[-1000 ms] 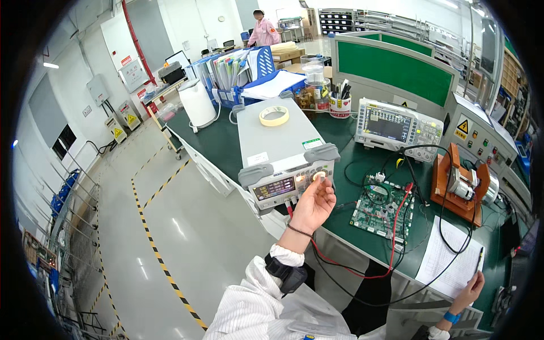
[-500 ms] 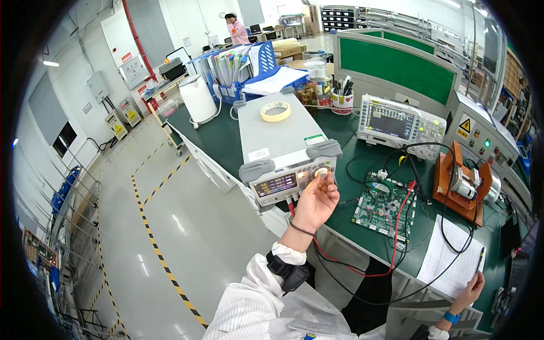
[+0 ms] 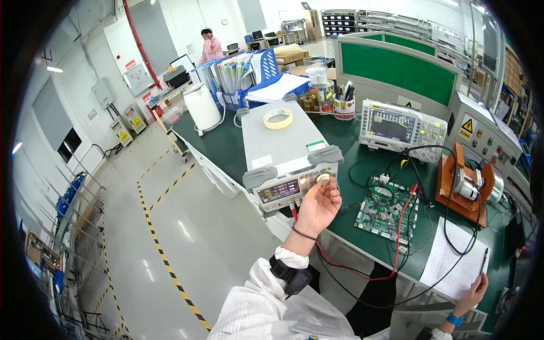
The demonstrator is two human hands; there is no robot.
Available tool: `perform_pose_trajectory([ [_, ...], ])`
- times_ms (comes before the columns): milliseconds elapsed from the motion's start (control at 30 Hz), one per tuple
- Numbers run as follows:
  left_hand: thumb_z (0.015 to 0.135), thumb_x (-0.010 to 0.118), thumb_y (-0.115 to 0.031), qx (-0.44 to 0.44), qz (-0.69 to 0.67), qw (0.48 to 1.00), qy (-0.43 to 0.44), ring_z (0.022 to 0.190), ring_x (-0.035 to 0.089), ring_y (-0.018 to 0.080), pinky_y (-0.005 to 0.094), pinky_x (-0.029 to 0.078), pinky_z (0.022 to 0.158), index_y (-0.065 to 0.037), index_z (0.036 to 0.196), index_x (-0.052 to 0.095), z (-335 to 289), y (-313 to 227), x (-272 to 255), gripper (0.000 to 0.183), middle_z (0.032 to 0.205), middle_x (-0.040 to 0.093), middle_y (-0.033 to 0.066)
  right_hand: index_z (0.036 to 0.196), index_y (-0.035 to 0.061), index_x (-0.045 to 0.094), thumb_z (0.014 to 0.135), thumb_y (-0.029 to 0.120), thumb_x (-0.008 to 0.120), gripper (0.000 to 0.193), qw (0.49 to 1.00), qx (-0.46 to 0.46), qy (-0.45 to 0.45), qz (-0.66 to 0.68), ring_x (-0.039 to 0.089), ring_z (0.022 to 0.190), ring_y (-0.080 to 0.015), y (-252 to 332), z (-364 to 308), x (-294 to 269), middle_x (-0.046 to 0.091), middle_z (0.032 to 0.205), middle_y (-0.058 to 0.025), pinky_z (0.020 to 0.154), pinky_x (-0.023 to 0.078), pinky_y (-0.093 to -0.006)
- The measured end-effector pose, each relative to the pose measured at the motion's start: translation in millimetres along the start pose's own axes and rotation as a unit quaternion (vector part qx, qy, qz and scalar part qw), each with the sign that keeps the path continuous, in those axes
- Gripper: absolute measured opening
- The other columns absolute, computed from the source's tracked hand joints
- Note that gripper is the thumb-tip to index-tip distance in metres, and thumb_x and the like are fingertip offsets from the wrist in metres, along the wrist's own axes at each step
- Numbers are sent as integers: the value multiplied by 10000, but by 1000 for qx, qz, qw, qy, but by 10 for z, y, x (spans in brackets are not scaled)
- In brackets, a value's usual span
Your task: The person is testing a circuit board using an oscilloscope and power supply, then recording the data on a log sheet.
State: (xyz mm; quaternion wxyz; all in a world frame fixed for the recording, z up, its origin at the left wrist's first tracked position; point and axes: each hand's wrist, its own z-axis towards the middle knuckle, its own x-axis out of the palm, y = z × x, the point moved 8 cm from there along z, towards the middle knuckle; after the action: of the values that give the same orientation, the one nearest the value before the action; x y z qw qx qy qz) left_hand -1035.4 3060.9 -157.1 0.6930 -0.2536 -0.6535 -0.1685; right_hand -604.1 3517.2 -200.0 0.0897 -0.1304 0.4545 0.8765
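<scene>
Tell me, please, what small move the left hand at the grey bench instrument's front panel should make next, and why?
Probably a slight turn of the round knob, with eyes on the lit display. The left hand has its fingertips on that knob at the grey bench instrument, red leads run toward the green circuit board, and the right hand rests at the paper sheet.

A small dark display (image 3: 277, 191) glows on the grey power supply's front. Right of it, the oscilloscope screen (image 3: 390, 125) shows blue traces. A yellow triangular warning sticker (image 3: 468, 126) marks the grey cabinet beyond.
</scene>
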Motion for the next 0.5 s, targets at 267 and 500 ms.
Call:
perform_pose_trajectory([
  [267,1014,468,-267,-153,175,971,63,870,589,158,296,496,774,-41,1241,527,-344,641,146,325,981,606,49,1176,-22,580,1015,192,497,280,1000,8,16,12,555,1003,-179,-421,64,-65,607,1103,-92,911,432,-286],
  [500,957,564,-81,122,720,676,104,808,568,91,249,473,714,-5,1101,568,-293,677,306,162,926,591,21,1167,-12,588,1002,145,517,239,999,12,2,53,548,923,-115,-237,-44,-114,610,1055,-57,803,447,-244],
])
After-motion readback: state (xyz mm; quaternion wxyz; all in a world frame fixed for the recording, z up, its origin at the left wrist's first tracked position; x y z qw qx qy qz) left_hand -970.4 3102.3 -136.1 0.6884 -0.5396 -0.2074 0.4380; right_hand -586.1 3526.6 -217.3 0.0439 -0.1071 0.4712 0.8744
